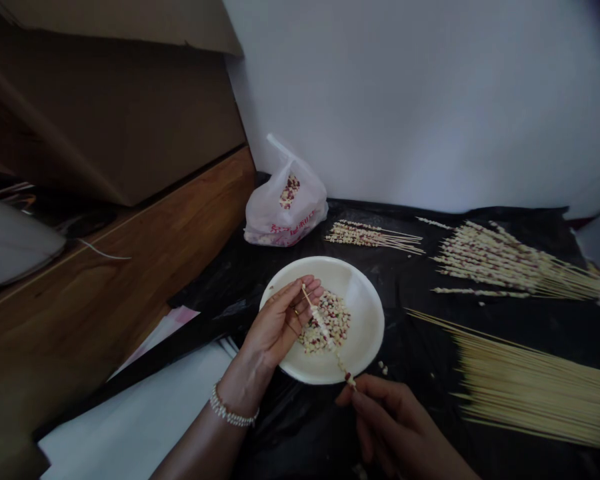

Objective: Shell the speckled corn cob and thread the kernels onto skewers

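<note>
My right hand pinches a thin skewer threaded with pale and dark red kernels that look like corn. The skewer slants up and left over a white bowl. At its upper tip, my left hand has thumb and forefinger closed on a pale kernel, its other fingers curled loosely, palm up. Loose kernels in cream and dark red lie in the bowl, below the skewer and partly hidden by my left hand.
A white plastic bag with more kernels stands behind the bowl. Threaded skewers lie in a small bundle and a bigger pile. Bare skewers spread at right on black plastic sheeting. A cardboard box stands left, a white wall behind.
</note>
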`<state>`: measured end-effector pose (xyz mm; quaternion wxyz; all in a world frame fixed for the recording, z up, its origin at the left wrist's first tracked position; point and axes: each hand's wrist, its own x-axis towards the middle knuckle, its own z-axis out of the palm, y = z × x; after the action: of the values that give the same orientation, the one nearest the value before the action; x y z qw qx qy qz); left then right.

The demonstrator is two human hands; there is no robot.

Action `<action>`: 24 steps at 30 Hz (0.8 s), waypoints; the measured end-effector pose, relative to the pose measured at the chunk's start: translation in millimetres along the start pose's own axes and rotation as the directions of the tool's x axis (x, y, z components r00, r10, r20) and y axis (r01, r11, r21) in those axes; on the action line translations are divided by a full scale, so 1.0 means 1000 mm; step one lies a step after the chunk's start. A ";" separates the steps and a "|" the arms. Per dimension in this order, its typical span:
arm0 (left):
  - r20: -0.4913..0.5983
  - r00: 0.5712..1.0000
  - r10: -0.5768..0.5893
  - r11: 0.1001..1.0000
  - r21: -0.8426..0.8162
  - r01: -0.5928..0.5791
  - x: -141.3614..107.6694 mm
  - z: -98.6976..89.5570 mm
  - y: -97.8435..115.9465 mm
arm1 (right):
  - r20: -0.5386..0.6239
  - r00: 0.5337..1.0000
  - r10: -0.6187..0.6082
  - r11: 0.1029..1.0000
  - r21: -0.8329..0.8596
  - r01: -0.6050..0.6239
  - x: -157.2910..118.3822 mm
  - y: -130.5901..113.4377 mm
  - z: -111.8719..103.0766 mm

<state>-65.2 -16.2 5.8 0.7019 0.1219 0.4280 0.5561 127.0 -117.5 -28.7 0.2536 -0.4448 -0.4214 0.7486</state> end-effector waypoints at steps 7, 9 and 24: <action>0.006 1.000 -0.013 0.999 -0.050 0.014 0.000 -0.001 0.001 | 0.025 1.000 -0.017 1.000 0.010 0.017 0.001 0.002 -0.002; 0.001 1.000 -0.017 0.998 -0.062 0.017 0.000 -0.001 0.001 | 0.028 0.999 -0.022 1.000 0.007 0.022 0.001 0.002 -0.002; -0.054 0.995 0.082 0.989 -0.116 -0.088 0.002 0.001 0.001 | -0.011 1.000 -0.006 0.999 0.032 0.006 0.001 0.004 -0.001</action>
<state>-64.7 -13.5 6.0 0.6727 0.0845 0.4060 0.6128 126.9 -118.6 -33.0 0.2652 -0.4436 -0.4092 0.7519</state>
